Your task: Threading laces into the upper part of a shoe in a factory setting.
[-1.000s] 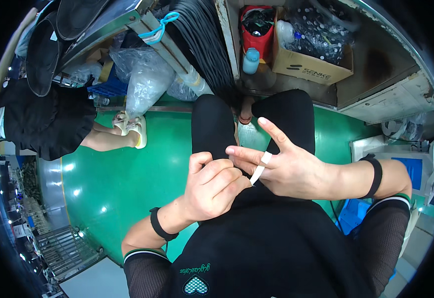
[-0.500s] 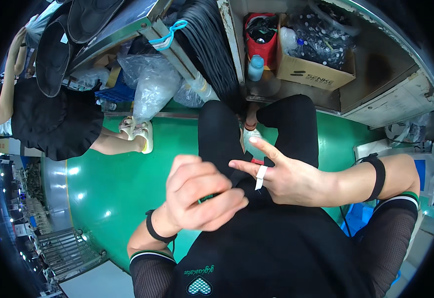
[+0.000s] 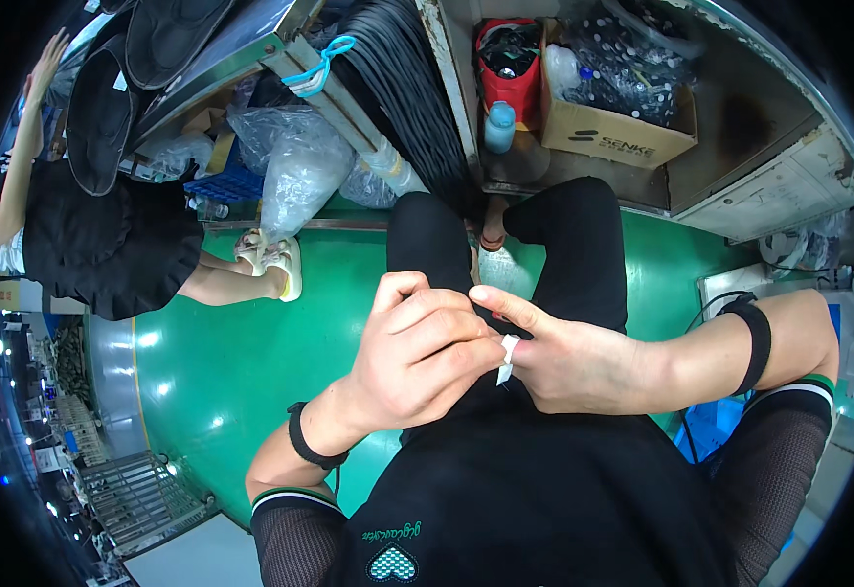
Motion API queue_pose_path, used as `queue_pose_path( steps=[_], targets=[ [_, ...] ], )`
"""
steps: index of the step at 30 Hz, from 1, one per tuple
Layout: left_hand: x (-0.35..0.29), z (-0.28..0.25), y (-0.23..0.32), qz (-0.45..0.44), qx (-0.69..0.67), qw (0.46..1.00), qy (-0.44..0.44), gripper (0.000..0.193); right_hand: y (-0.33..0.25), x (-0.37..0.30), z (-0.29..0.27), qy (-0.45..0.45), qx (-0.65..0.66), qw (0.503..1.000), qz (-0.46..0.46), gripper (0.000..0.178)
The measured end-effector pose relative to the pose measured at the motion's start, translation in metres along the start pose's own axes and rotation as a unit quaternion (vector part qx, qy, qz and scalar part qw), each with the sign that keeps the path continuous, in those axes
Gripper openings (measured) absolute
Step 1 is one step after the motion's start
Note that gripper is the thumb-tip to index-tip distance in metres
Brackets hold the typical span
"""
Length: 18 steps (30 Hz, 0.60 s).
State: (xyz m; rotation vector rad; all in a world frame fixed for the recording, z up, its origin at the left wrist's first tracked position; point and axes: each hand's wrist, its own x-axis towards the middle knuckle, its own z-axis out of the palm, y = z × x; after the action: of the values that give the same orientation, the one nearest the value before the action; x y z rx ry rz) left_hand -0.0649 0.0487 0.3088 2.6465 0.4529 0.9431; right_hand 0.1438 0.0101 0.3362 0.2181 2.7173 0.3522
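My left hand (image 3: 429, 350) is curled, its fingers folded over the fingers of my right hand. Whatever the left fingertips grip is hidden. With its thumb stretched out, my right hand (image 3: 579, 370) points toward the left one, and its index finger runs behind the left fingers. Around a finger of the right hand sits a narrow white band (image 3: 508, 358) with a loose end hanging down. Both hands are in front of my body, above my black-trousered legs (image 3: 579, 240). Black straps circle both arms.
A cardboard box (image 3: 613, 137) of small bagged parts, a red container (image 3: 510, 88) and a blue-capped bottle (image 3: 498, 127) stand in the cabinet ahead. Black cords (image 3: 398, 88) hang beside a metal post. Plastic bags (image 3: 300, 186) lie under the bench. Another person (image 3: 104, 235) stands at the left.
My left hand has moved up and right to meet the right hand. It now covers the right index finger, which was stretched out in view before. The other person's hand has opened.
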Motion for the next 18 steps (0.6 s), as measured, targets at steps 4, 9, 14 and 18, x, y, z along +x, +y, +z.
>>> queue_pose_path(
  steps=[4,9,14,18],
  targets=[
    [0.005,0.002,-0.001,-0.069,-0.111,0.991,0.025,0.02,-0.007,0.0,0.003,0.008,-0.048,0.999,0.025,0.023],
    [0.002,0.006,0.001,-0.255,-0.258,0.932,0.018,0.008,-0.011,0.001,0.003,0.047,-0.04,0.997,0.041,0.028],
    [0.008,0.005,-0.002,-0.404,-0.379,0.832,-0.033,0.004,-0.017,0.007,0.006,0.04,-0.063,0.996,0.047,0.036],
    [0.012,0.002,-0.003,-0.368,-0.287,0.883,-0.053,0.006,-0.02,0.009,0.009,0.075,-0.02,0.993,0.087,0.047]
  ],
)
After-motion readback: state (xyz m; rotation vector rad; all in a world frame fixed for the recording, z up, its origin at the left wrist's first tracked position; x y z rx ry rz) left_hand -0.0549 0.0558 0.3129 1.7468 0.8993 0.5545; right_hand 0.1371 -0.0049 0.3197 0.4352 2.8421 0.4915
